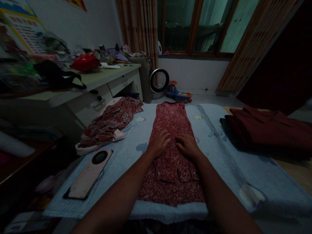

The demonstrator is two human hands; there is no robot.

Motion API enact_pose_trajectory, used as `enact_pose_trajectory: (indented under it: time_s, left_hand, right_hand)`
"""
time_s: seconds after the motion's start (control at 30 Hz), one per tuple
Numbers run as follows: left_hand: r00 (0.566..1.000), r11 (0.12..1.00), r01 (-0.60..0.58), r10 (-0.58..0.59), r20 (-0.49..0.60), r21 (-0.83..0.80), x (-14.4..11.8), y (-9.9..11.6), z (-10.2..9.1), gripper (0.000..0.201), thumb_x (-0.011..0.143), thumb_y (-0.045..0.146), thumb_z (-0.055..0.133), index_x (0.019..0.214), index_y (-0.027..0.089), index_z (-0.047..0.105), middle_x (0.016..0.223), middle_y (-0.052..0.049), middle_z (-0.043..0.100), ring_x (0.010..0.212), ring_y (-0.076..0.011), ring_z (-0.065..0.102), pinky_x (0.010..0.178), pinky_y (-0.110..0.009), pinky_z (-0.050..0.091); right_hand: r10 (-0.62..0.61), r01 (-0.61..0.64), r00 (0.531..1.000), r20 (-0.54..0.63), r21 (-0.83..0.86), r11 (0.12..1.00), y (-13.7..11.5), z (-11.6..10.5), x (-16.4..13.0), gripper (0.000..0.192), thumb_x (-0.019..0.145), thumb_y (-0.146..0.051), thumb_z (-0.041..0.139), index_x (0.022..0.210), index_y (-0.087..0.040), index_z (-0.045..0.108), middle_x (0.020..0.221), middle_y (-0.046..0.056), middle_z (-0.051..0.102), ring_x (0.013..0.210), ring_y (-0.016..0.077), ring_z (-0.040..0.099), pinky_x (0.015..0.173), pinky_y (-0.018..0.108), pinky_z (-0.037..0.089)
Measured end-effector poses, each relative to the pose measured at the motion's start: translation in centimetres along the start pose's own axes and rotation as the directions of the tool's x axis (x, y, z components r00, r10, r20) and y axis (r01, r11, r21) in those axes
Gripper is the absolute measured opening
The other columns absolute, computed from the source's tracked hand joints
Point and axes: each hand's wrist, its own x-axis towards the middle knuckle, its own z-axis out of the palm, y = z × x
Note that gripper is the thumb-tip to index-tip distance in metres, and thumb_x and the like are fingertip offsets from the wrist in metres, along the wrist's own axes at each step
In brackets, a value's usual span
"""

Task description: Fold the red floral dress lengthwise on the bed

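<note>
A dark red speckled shirt (172,120) lies in a long narrow fold on the light blue bedcover (129,177), with its sleeves turned inward and cuffs towards me. My left hand (160,143) rests on the left half of the shirt, fingers loosely bent over the cloth. Opposite it, my right hand (188,146) lies on the right half, its fingers pointing inward. A strip of cloth shows between the two hands. Both hands look open, pressing on the fabric without a visible grip. The shirt's wider hem end reaches close to the near edge of the bedcover.
Folded dark red clothes (268,128) are stacked at the right. A crumpled patterned garment (112,120) and a phone (90,175) lie at the left. Beyond stand a cluttered desk (97,81), a washing machine with its round door (159,81) open, and a blue ride-on toy (177,93).
</note>
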Motion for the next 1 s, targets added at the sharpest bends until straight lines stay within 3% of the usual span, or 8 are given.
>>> enact_pose_trajectory:
  time_s: [0.07, 0.2, 0.4, 0.53, 0.6, 0.8, 1.0]
  left_hand:
    - [0.999, 0.999, 0.009, -0.007, -0.038, 0.042, 0.1, -0.4, -0.4, 0.028, 0.099, 0.025, 0.045, 0.120, 0.018, 0.062, 0.132, -0.010, 0.059, 0.125, -0.0221, 0.053, 0.112, -0.040, 0.041]
    - [0.998, 0.980, 0.051, -0.055, 0.017, 0.194, 0.1, -1.2, -1.0, 0.020, 0.091, 0.015, 0.053, 0.104, 0.018, 0.067, 0.115, -0.008, 0.066, 0.110, -0.0235, 0.058, 0.101, -0.039, 0.047]
    - [0.996, 0.968, 0.070, -0.083, 0.041, 0.239, -0.1, -1.6, -1.3, 0.024, 0.089, 0.010, 0.052, 0.106, 0.017, 0.068, 0.111, -0.008, 0.068, 0.105, -0.0230, 0.060, 0.095, -0.037, 0.049]
    - [0.996, 0.971, 0.080, -0.087, 0.021, 0.226, -0.2, -1.7, -1.4, 0.025, 0.087, 0.009, 0.053, 0.104, 0.019, 0.067, 0.110, -0.006, 0.069, 0.105, -0.0216, 0.061, 0.096, -0.035, 0.049]
    - [0.995, 0.969, 0.093, -0.098, 0.009, 0.228, -0.3, -1.9, -1.4, 0.024, 0.087, 0.009, 0.053, 0.103, 0.020, 0.067, 0.109, -0.005, 0.070, 0.106, -0.0215, 0.061, 0.097, -0.035, 0.049]
    - [0.992, 0.960, 0.121, -0.124, -0.003, 0.251, -0.3, -2.4, -1.5, 0.027, 0.088, 0.009, 0.051, 0.107, 0.021, 0.067, 0.111, -0.005, 0.070, 0.105, -0.0210, 0.061, 0.097, -0.035, 0.048]
    - [0.980, 0.925, 0.183, -0.197, 0.008, 0.333, -0.3, -1.8, -2.1, 0.024, 0.089, 0.014, 0.052, 0.107, 0.022, 0.065, 0.111, -0.006, 0.069, 0.106, -0.0246, 0.059, 0.093, -0.039, 0.047]
  right_hand:
    - [0.017, -0.017, 1.000, 0.024, -0.016, 1.000, 0.0, 0.2, 0.0, 0.033, 0.088, -0.030, 0.060, 0.117, -0.017, 0.069, 0.128, 0.012, 0.065, 0.117, 0.0272, 0.058, 0.104, 0.044, 0.042]
    - [0.043, -0.042, 0.999, 0.032, -0.024, 0.999, 0.4, 0.5, -0.2, 0.038, 0.086, -0.030, 0.062, 0.121, -0.016, 0.068, 0.132, 0.013, 0.063, 0.122, 0.0279, 0.056, 0.106, 0.045, 0.041]
    - [0.096, -0.094, 0.992, 0.079, -0.033, 0.995, 0.0, -0.1, 0.1, 0.036, 0.087, -0.026, 0.060, 0.120, -0.015, 0.067, 0.132, 0.013, 0.063, 0.123, 0.0260, 0.056, 0.107, 0.041, 0.040]
    - [0.117, -0.104, 0.985, 0.128, -0.102, 0.989, -1.9, -1.0, 1.7, 0.022, 0.089, -0.020, 0.054, 0.105, -0.016, 0.070, 0.116, 0.012, 0.069, 0.110, 0.0242, 0.062, 0.100, 0.035, 0.045]
    - [0.078, -0.066, 0.990, 0.117, -0.098, 0.993, -3.0, -0.8, 2.8, 0.024, 0.093, -0.015, 0.047, 0.103, -0.016, 0.069, 0.112, 0.012, 0.070, 0.105, 0.0220, 0.064, 0.098, 0.033, 0.046]
    - [-0.044, 0.043, 0.998, 0.051, 0.007, 0.999, -5.2, 2.2, 3.9, 0.037, 0.097, -0.017, 0.043, 0.129, -0.013, 0.059, 0.138, 0.014, 0.059, 0.127, 0.0219, 0.054, 0.111, 0.036, 0.039]
    - [-0.040, 0.042, 0.990, 0.133, -0.009, 0.999, -4.9, 3.7, 3.1, 0.047, 0.098, -0.029, 0.048, 0.141, -0.011, 0.051, 0.149, 0.018, 0.048, 0.140, 0.0286, 0.042, 0.116, 0.048, 0.032]
